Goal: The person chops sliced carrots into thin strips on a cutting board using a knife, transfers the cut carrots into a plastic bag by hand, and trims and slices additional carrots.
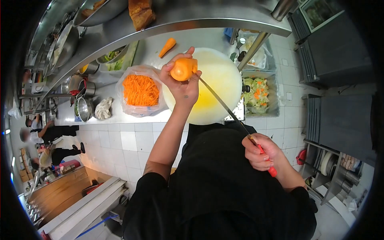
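Observation:
An orange carrot (182,69), its rounded end facing the camera, is held up in my left hand (185,86), above the left part of a round white cutting board (218,84). My right hand (262,152) is closed on the red handle of a long knife (224,105). The blade slants up and left, its tip close to the carrot and my left fingers. Yellow-orange stains mark the board. Left of it, a clear plastic bag (122,90) holds shredded carrot (141,91). Another carrot (167,47) lies on the steel counter behind the board.
Right of the board stands a bin (273,96) of mixed cut vegetables. Metal bowls (84,109) and a crumpled cloth (103,108) lie at the left. A steel shelf (200,25) crosses above the counter. Other people (60,134) stand far left.

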`<state>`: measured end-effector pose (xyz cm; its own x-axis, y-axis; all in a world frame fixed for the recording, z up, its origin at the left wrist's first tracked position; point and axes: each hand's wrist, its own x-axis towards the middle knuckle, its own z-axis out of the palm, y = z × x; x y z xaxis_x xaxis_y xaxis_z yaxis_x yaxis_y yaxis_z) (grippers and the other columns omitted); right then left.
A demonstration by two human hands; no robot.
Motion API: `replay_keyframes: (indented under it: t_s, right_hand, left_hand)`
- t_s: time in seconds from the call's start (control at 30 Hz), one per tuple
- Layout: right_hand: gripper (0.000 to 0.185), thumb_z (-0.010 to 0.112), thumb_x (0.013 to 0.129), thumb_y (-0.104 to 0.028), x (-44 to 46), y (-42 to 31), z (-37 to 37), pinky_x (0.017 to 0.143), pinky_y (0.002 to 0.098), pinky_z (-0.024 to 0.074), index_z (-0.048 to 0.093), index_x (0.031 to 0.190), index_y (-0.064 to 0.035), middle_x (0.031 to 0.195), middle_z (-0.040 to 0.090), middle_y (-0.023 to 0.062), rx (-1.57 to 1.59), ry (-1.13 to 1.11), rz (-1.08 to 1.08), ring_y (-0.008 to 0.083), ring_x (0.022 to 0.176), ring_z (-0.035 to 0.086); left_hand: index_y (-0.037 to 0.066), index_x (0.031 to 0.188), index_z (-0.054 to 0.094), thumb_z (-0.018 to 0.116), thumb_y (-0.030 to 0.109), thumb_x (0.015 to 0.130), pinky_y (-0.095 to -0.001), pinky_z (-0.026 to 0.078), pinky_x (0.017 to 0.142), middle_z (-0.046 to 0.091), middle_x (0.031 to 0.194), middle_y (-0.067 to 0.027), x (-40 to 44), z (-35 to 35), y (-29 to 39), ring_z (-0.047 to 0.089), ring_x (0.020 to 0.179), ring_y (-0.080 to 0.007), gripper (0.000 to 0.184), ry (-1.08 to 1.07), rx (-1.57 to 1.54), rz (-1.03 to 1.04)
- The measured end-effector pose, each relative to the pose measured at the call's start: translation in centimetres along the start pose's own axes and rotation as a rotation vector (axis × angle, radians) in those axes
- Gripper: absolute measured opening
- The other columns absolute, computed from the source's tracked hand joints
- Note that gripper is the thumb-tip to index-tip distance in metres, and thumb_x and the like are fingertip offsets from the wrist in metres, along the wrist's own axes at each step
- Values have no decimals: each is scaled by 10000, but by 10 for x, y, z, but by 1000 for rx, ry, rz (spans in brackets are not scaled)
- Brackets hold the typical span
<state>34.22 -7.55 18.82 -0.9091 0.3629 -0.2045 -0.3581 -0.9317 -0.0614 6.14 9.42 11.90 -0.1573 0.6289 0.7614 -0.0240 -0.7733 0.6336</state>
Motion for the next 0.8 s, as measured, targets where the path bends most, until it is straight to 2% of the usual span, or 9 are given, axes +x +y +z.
replay_keyframes:
  t_s: [0.17, 0.4, 0.5, 0.57, 0.6, 0.67, 0.7, 0.73, 0.8]
  right_hand:
    - [436, 357, 1222, -355, -2, 10, -11, 299, 296, 399, 489, 916, -74, 605, 490, 22, 261, -228, -5, 140, 348, 494]
    - [342, 287, 1214, -264, -9, 20, -11, 317, 310, 465, 459, 1002, -57, 678, 559, 52, 443, -433, -79, 185, 382, 570]
    - [279, 350, 1205, -255, -14, 28, -20, 324, 310, 472, 443, 1021, -67, 688, 580, 59, 541, -453, -162, 202, 399, 603]
    - [243, 436, 1192, -265, -27, 29, -31, 334, 324, 487, 433, 1035, -80, 705, 604, 66, 452, -605, -335, 204, 408, 619]
    - [218, 508, 1172, -250, -42, 29, -29, 339, 331, 488, 432, 1043, -91, 712, 620, 64, 399, -590, -496, 205, 413, 627]
    - [232, 459, 1186, -280, -80, 29, -34, 333, 324, 467, 432, 1058, -88, 678, 586, 41, 288, -373, -698, 196, 397, 605]
    - [309, 435, 1196, -360, -92, 31, -33, 330, 314, 432, 436, 1058, -83, 651, 549, 25, 331, -220, -734, 164, 361, 533]
    - [309, 435, 1196, -360, -99, 32, -38, 330, 314, 432, 436, 1058, -83, 651, 549, 25, 330, -222, -749, 164, 361, 533]
    - [404, 415, 1197, -441, -105, 35, -54, 338, 320, 416, 470, 1041, -73, 647, 530, 24, 143, 512, -686, 136, 356, 478]
  left_hand:
    - [209, 1393, 360, 694, -187, 911, -540, 558, 1133, 599, 1417, -230, 4, -1, -8, 636, 1383, -480, 707, -79, 190, 133]
    - [218, 1364, 377, 686, -175, 917, -525, 555, 1144, 617, 1421, -219, 2, -19, -25, 648, 1365, -500, 671, -321, 286, 215]
    - [190, 1342, 426, 668, -188, 925, -523, 539, 1165, 612, 1451, -209, 2, -14, -34, 644, 1385, -476, 612, -435, 244, 204]
    - [194, 1387, 498, 691, -171, 887, -633, 470, 1208, 680, 1346, -196, -4, -1, -48, 692, 1332, -406, 648, -580, 327, 199]
    - [194, 1387, 498, 691, -171, 887, -633, 470, 1208, 680, 1346, -196, -14, 6, -54, 692, 1332, -406, 648, -577, 311, 200]
    - [162, 1502, 428, 665, -221, 910, -564, 523, 1174, 591, 1477, -185, -40, 17, -62, 681, 1336, -360, 744, -577, 221, -299]
    - [167, 1630, 347, 654, -168, 964, -583, 559, 1135, 589, 1467, -187, -45, 30, -57, 676, 1320, -356, 806, -484, -9, -484]
    - [167, 1630, 347, 654, -168, 964, -583, 559, 1135, 589, 1467, -187, -46, 33, -52, 676, 1320, -356, 806, -496, -19, -481]
    - [186, 1703, 267, 642, -30, 1054, -598, 602, 1084, 582, 1465, -199, -48, 38, -40, 666, 1331, -374, 780, -358, -479, -959]
